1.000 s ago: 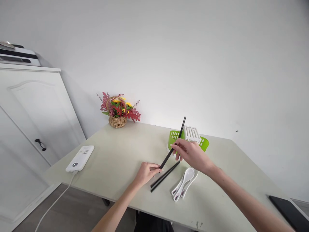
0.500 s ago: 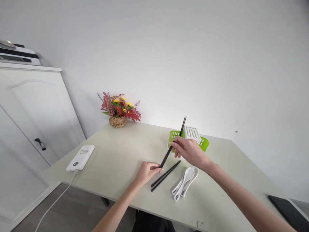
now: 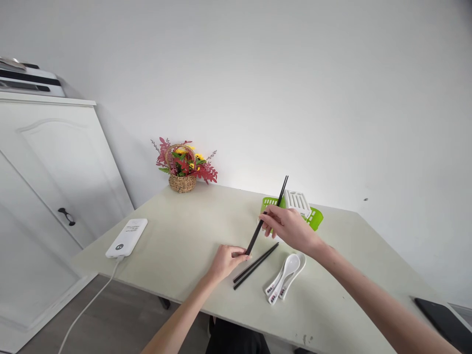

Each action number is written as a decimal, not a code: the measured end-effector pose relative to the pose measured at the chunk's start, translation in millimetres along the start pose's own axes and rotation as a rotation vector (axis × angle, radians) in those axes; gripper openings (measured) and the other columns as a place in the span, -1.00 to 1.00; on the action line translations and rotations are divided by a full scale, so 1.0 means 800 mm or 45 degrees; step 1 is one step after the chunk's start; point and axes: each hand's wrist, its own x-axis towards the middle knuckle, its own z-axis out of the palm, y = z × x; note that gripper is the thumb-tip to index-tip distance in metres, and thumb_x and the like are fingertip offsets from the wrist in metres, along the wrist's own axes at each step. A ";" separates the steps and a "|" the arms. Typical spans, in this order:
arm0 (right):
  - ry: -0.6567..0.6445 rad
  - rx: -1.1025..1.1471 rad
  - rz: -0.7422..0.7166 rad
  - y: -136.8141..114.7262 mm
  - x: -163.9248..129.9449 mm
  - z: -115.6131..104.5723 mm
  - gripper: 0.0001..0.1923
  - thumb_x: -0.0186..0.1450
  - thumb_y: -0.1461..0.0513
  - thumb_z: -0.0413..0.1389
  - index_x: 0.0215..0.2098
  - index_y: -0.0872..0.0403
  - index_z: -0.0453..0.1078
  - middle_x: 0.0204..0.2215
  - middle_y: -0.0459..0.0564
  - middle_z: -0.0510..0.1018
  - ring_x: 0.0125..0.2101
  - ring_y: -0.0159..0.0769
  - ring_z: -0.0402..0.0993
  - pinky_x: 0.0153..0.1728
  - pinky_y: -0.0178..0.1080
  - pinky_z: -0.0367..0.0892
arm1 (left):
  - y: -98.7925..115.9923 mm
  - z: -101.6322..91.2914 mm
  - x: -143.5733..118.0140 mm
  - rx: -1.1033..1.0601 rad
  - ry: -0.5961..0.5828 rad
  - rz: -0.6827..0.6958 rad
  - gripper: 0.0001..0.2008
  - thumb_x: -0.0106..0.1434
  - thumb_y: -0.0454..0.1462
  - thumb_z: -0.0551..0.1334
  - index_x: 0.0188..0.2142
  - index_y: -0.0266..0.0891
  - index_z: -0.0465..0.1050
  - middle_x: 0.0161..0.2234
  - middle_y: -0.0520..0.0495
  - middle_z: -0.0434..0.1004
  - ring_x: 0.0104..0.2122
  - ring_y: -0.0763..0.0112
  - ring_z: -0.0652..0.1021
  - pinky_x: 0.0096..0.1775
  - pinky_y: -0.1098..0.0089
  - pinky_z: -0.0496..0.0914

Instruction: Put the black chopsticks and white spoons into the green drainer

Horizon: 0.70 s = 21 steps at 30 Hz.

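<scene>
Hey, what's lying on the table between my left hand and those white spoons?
Two black chopsticks lie on the table between your left hand and the white spoons; the head view shows this.

The bare left hand (image 3: 224, 260) and bare right hand (image 3: 289, 227) both have slim, narrow fingers, and fingernails show at some of the tips. Each wrist is slender and uncovered, widening smoothly into a long, bare left forearm (image 3: 186, 312) and a long, bare right forearm (image 3: 365, 295). Over the lap lies a plain black cloth garment (image 3: 236, 339), dark and matte, its finer details lost in shadow.
</scene>
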 end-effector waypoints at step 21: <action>0.718 -0.252 0.114 0.058 0.029 -0.159 -0.54 0.39 -0.18 0.06 -0.26 0.01 0.44 -0.34 0.01 0.69 -0.52 -0.27 0.61 -0.52 -0.24 0.46 | -0.005 0.004 -0.004 -0.053 -0.007 0.104 -0.80 0.29 -0.12 0.38 -0.26 -0.14 0.75 -0.26 -0.03 0.77 -0.25 0.25 0.70 -0.18 0.43 0.49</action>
